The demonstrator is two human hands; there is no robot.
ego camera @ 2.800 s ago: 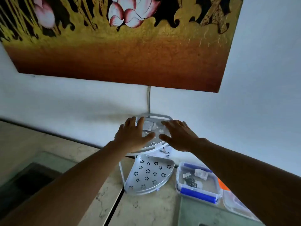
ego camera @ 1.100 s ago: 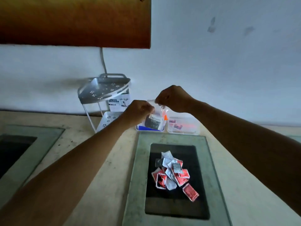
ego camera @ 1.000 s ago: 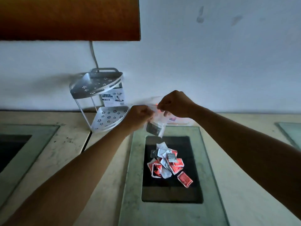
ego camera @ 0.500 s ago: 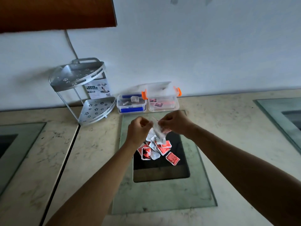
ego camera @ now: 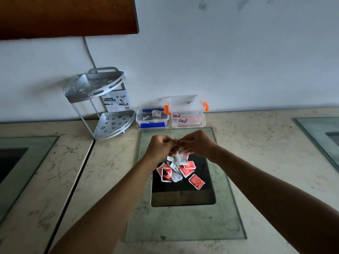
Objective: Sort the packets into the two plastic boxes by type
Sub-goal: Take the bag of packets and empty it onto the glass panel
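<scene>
- Directly above the pile of packets (ego camera: 178, 170), the left hand (ego camera: 160, 147) and the right hand (ego camera: 197, 143) meet over the dark glass panel (ego camera: 183, 195) set in the surface (ego camera: 110, 162).
- Fingers of both hands are curled and pinch a small clear plastic bag (ego camera: 178, 154) between them; its crumpled lower part hangs below the fingers, just above the pile.
- Whether the bag holds any contents cannot be told.
- Below the fingers, the pile consists of red packets and white packets, overlapping one another on the dark panel.
- One red packet (ego camera: 196, 181) lies just to the right of the pile, below and right of the right-hand fingers.
- Beyond the fingers, against the wall, two plastic boxes stand side by side and touch.
- Blue-latched box (ego camera: 152, 123), beyond the left-hand fingers: lid off, white and grey packets inside.
- Orange-latched box (ego camera: 188, 121), beyond the right-hand fingers: lid (ego camera: 185, 103) raised and leaning back towards the wall, red packets inside.
- Beyond and left of the left-hand fingers, a two-tier metal corner rack (ego camera: 100, 103) stands on the surface just beside the blue-latched box, with a printed label card (ego camera: 117, 100) behind it.
- Above the rack, the lower edge of a framed picture (ego camera: 67, 15) hangs on the wall.
</scene>
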